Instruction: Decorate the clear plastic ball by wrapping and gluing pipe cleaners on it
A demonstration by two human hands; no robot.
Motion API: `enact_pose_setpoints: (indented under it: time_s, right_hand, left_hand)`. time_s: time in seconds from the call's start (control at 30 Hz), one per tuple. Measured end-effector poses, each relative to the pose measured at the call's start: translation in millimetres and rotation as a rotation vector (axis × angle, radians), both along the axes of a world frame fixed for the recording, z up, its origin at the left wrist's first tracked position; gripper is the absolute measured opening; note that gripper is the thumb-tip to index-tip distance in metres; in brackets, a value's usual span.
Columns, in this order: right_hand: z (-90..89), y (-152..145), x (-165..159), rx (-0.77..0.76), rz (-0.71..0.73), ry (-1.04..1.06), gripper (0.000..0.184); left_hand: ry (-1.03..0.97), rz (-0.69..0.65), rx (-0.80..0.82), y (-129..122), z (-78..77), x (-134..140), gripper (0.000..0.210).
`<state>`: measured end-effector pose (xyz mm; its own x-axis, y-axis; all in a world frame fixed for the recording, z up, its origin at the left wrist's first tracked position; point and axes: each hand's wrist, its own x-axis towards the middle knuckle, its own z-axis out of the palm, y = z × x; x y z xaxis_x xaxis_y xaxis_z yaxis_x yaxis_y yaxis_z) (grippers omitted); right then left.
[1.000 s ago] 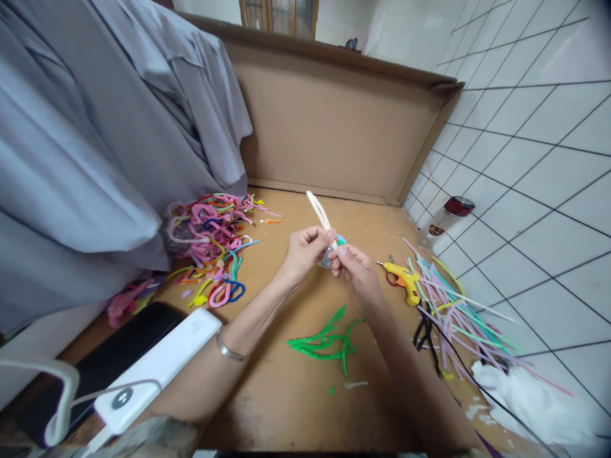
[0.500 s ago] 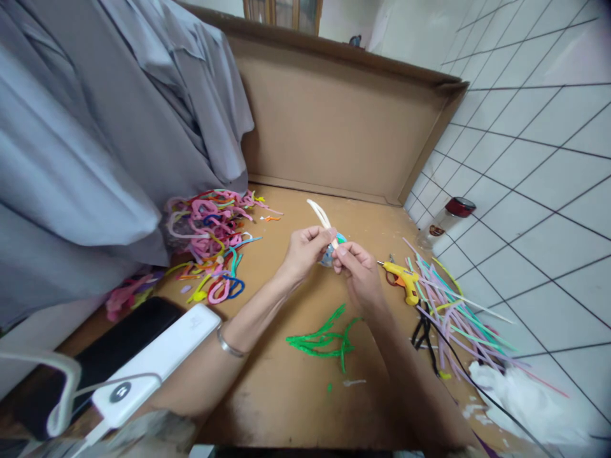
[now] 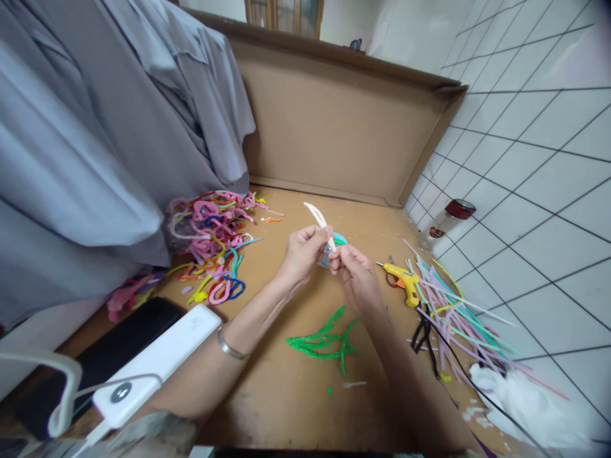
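My left hand (image 3: 305, 249) and my right hand (image 3: 354, 267) meet over the middle of the table. Both pinch a folded white pipe cleaner (image 3: 316, 215), whose doubled end sticks up and left past my left fingers. My right fingertips close on its lower end. Just behind my hands sits a small clear container (image 3: 326, 259) with blue and green on it, partly hidden by them. Nearer to me, a shape of bent green pipe cleaners (image 3: 317, 346) lies flat on the table.
A tangle of coloured pipe cleaners (image 3: 205, 219) lies left. To the right are a yellow glue gun (image 3: 405, 281), straight pipe cleaners (image 3: 453, 318), crumpled white tissue (image 3: 520, 401) and a red-lidded jar (image 3: 442, 226). A white power bank (image 3: 162, 362) lies front left; cardboard (image 3: 334, 121) stands behind.
The upper end of the white pipe cleaner has tipped slightly to the left. My hands have shifted only a little and keep their hold.
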<state>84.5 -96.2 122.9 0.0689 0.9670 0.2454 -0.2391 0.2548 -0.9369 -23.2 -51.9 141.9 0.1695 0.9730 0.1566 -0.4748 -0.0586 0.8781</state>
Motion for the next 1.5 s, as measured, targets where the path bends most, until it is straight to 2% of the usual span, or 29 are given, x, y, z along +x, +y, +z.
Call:
enact_pose_setpoints:
  time_s: [0.17,0.37,0.6,0.77,0.93,1.13,1.33,1.5]
  right_hand:
    - [-0.7,-1.7,-1.5,0.024,-0.048,-0.042,0.038]
    - [-1.2,-2.4,-2.9,0.021,-0.068,-0.115,0.030]
    - [-2.4,-1.0,-1.7,0.040,-0.077,-0.049,0.022]
    - [-2.1,-2.4,-5.8,0.003,-0.048,-0.020,0.024]
    - [-2.8,-1.9,-6.3,-0.003,-0.071,0.008,0.028]
    - [-7.3,2.0,-4.0,0.040,-0.088,-0.057,0.034]
    - [-8.0,3.6,-0.9,0.095,-0.132,-0.131,0.033]
    - [-14.5,4.8,3.7,0.044,-0.065,-0.131,0.024]
  left_hand:
    - [0.054,0.080,0.036,3.2,-3.0,-1.8,0.051]
    - [0.144,0.109,0.092,1.7,-7.6,-0.5,0.047]
    - [0.077,0.042,0.056,-2.8,-4.7,2.6,0.050]
    - [0.017,-0.015,-0.007,-2.1,-0.1,0.4,0.051]
    - [0.050,0.069,0.058,1.9,0.0,-4.1,0.049]
    - [0.124,-0.010,0.097,-3.4,-3.6,0.7,0.050]
    - [0.111,0.022,0.108,-3.1,-6.5,2.5,0.043]
    - [-0.005,0.119,0.095,13.5,0.8,-14.0,0.039]
